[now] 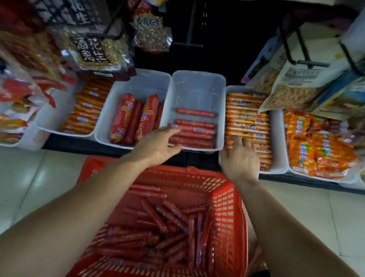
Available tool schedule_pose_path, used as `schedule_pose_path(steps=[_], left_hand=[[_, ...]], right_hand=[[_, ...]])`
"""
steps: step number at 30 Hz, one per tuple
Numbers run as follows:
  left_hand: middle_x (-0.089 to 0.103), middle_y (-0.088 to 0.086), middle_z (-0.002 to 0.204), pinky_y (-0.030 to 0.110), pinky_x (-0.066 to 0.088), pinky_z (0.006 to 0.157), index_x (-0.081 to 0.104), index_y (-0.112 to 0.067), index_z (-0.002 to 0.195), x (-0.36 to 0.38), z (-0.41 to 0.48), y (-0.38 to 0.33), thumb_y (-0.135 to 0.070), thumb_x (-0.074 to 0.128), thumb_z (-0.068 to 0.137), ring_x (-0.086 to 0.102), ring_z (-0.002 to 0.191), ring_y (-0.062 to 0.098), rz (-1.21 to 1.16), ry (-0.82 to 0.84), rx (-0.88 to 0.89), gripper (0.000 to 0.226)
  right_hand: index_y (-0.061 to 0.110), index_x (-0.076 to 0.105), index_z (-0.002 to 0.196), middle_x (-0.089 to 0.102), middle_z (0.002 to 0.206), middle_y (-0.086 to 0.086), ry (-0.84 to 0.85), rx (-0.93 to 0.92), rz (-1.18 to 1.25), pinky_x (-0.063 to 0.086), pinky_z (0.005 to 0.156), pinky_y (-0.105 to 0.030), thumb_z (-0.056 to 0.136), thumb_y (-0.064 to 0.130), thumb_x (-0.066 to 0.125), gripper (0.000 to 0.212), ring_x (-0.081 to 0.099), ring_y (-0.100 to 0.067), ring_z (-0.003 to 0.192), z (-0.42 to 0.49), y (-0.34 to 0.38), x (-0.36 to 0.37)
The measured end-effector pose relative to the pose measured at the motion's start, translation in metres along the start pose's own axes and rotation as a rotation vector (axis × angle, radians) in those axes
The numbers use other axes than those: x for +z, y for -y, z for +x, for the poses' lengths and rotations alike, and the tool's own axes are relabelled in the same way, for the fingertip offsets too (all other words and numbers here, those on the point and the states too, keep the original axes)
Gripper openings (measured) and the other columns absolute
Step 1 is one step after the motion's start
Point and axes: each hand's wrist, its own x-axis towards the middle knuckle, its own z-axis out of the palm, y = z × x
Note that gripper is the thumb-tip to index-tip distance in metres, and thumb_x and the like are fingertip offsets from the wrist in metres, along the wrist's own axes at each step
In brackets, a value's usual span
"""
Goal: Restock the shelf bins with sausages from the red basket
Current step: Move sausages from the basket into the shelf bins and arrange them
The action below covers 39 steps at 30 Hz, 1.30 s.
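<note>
A person's bare arms reached over a red basket (230, 207) standing on the tiled floor (21, 180) before a low shelf of white bins. The left hand (157, 140) lay at the front left corner of the middle bin (199, 85), fingers stretched nearly straight and a little spread over the near ends of the thin red sausages (194, 130) lined crosswise inside, thumb by the front rim. The right hand (240, 158) rested in the neighbouring bin (279, 146) to the right, its slightly bent, spread fingertips pressing on the stacked orange sausages (247, 121); it pinched nothing that showed. More loose sausages (159, 224) (the same thin red kind) lay jumbled in the basket, between the two forearms. Just left of the middle bin, another bin (137, 84) held thick red sausages (122, 118) laid lengthwise. Bags of peanuts (94, 50) hung above the shelf on the left, blurred at the frame's edge.
</note>
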Motion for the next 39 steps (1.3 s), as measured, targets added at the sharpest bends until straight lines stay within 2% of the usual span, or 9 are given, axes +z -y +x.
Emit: schedule_pose_path(steps=[6,12,15,19,22,26,33,36,39], left_hand=[[0.067,-0.003,0.105,0.033,0.050,0.086,0.066,-0.024,0.107,0.015,-0.134,0.034,-0.031,0.067,0.086,0.065,0.097,0.019,-0.083,-0.136,-0.171,0.023],[0.063,0.009,0.127,0.039,0.048,0.097,0.056,-0.022,0.128,0.082,-0.206,0.096,-0.065,0.063,0.068,0.061,0.116,0.029,-0.062,0.286,-0.448,0.074],[0.062,0.009,0.131,0.041,0.048,0.099,0.052,-0.026,0.131,0.114,-0.215,0.123,-0.077,0.053,0.055,0.059,0.120,0.031,-0.038,0.363,-0.486,0.092],[0.056,0.009,0.137,0.043,0.044,0.103,0.047,-0.031,0.136,0.140,-0.210,0.144,-0.078,0.057,0.059,0.054,0.125,0.033,0.027,0.463,-0.403,0.092],[0.047,0.005,0.143,0.046,0.038,0.109,0.041,-0.039,0.139,0.155,-0.200,0.157,-0.086,0.045,0.051,0.043,0.133,0.033,0.125,0.531,-0.352,0.100],[0.039,0.008,0.150,0.047,0.035,0.111,0.040,-0.031,0.143,0.152,-0.184,0.156,-0.078,0.063,0.057,0.038,0.136,0.034,0.184,0.594,-0.360,0.101],[0.034,0.004,0.150,0.045,0.032,0.110,0.028,-0.024,0.150,0.154,-0.182,0.151,-0.068,0.076,0.064,0.028,0.136,0.032,0.302,0.669,-0.270,0.108],[0.032,0.006,0.151,0.048,0.027,0.111,0.033,-0.026,0.149,0.152,-0.178,0.149,-0.072,0.073,0.064,0.027,0.137,0.033,0.325,0.681,-0.299,0.104],[0.028,0.010,0.154,0.048,0.030,0.114,0.033,-0.023,0.149,0.153,-0.174,0.150,-0.074,0.068,0.067,0.031,0.138,0.035,0.267,0.692,-0.308,0.102]], right_hand=[[0.010,0.062,0.117,0.059,0.110,-0.018,-0.017,-0.148,0.085,0.047,0.086,-0.048,0.082,0.025,0.051,0.039,0.055,-0.043,0.103,-0.088,0.027,0.000],[0.008,0.044,0.140,0.041,0.141,-0.022,0.526,0.034,0.015,0.042,0.102,-0.046,0.089,0.031,0.061,0.059,0.047,-0.046,0.125,-0.155,0.009,0.070],[0.000,0.033,0.146,0.031,0.150,-0.030,0.635,0.211,-0.087,0.031,0.112,-0.050,0.084,0.064,0.047,0.090,0.033,-0.049,0.136,-0.170,-0.006,0.116],[0.004,0.028,0.148,0.032,0.151,-0.023,0.576,0.281,-0.164,0.033,0.108,-0.052,0.087,0.060,0.059,0.088,0.028,-0.044,0.139,-0.178,-0.003,0.149],[0.009,0.044,0.137,0.050,0.138,-0.019,0.519,0.163,-0.199,0.035,0.107,-0.048,0.084,0.046,0.066,0.068,0.039,-0.042,0.130,-0.178,-0.005,0.164],[0.022,0.051,0.137,0.053,0.136,-0.008,0.526,-0.019,-0.139,0.038,0.104,-0.047,0.075,0.032,0.068,0.065,0.043,-0.039,0.125,-0.184,-0.008,0.173],[0.015,0.021,0.153,0.015,0.157,-0.020,0.509,0.303,-0.075,0.040,0.105,-0.049,0.079,0.038,0.076,0.095,0.036,-0.046,0.133,-0.195,-0.006,0.174],[0.016,0.013,0.157,0.017,0.158,-0.018,0.529,0.331,0.041,0.041,0.105,-0.048,0.084,0.028,0.072,0.094,0.042,-0.043,0.134,-0.190,-0.009,0.170],[0.019,0.029,0.152,0.034,0.150,-0.010,0.550,0.222,0.115,0.044,0.100,-0.043,0.081,0.018,0.069,0.081,0.049,-0.037,0.128,-0.188,-0.013,0.166]])
